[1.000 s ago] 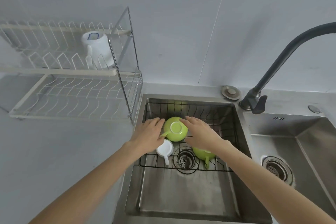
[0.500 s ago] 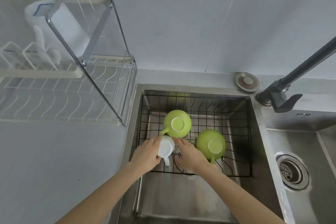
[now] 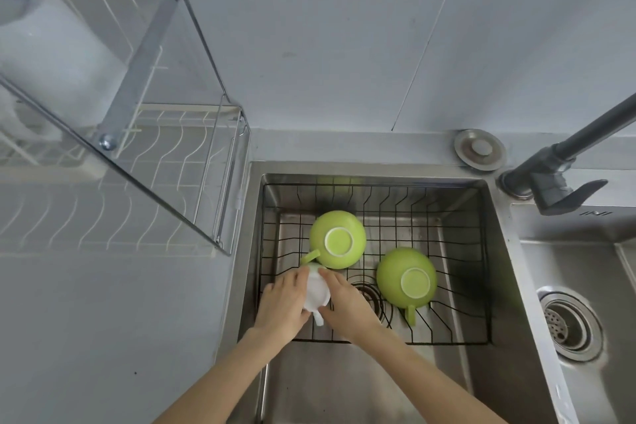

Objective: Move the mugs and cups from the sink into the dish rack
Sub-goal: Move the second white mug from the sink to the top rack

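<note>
A small white cup (image 3: 317, 292) lies upside down on the black wire basket (image 3: 457, 286) in the left sink (image 3: 385, 170). My left hand (image 3: 284, 303) grips its left side and my right hand (image 3: 347, 306) its right side; its handle points toward me. Two green cups rest upside down in the basket: one (image 3: 337, 244) just behind the white cup, the other (image 3: 406, 278) to the right. The white two-tier dish rack (image 3: 144, 162) stands on the counter at the left, and a white mug (image 3: 51, 58), blurred, sits on its upper tier.
A dark faucet (image 3: 564, 162) reaches over from the right. A second sink basin with a drain (image 3: 569, 325) lies at the right. A round metal cap (image 3: 479, 148) sits behind the sink. Grey counter (image 3: 103, 320) spreads in front of the rack.
My hands left the rear green cup and came nearer to close on the small white cup. The view dropped closer to the sink and rack.
</note>
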`<action>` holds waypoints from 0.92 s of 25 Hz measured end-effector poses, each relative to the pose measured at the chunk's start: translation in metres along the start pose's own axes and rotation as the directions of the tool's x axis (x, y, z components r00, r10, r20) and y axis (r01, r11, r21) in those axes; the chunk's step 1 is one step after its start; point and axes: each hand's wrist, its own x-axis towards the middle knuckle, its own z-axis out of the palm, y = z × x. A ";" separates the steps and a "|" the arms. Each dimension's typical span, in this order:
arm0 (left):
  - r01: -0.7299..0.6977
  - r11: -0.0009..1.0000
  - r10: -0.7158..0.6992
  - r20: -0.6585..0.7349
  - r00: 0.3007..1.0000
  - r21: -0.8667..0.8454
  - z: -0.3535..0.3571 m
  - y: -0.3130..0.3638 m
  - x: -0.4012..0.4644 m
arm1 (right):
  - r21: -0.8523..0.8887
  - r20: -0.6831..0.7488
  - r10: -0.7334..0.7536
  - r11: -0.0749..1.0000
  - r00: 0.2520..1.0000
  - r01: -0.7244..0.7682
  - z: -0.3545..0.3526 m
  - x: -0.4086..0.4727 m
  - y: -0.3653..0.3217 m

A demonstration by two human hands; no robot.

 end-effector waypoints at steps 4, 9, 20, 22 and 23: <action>-0.044 0.999 0.043 -0.006 0.999 -0.032 -0.013 0.003 -0.013 | -0.012 0.014 -0.012 1.000 1.000 0.013 -0.013 -0.015 -0.004; -0.166 0.982 0.157 -0.102 0.982 -0.092 -0.041 0.009 -0.044 | -0.088 -0.038 -0.107 0.991 0.993 0.104 -0.041 -0.054 -0.017; -0.447 0.826 0.317 -0.373 0.872 -0.344 -0.112 0.004 -0.131 | -0.412 -0.222 -0.425 0.857 0.878 0.310 -0.074 -0.148 -0.083; -0.509 0.798 0.362 -0.420 0.832 -0.323 -0.126 -0.001 -0.147 | -0.484 -0.193 -0.502 0.796 0.843 0.363 -0.081 -0.163 -0.103; -0.529 0.788 0.374 -0.439 0.817 -0.314 -0.132 -0.005 -0.154 | -0.509 -0.180 -0.523 0.774 0.833 0.376 -0.085 -0.171 -0.113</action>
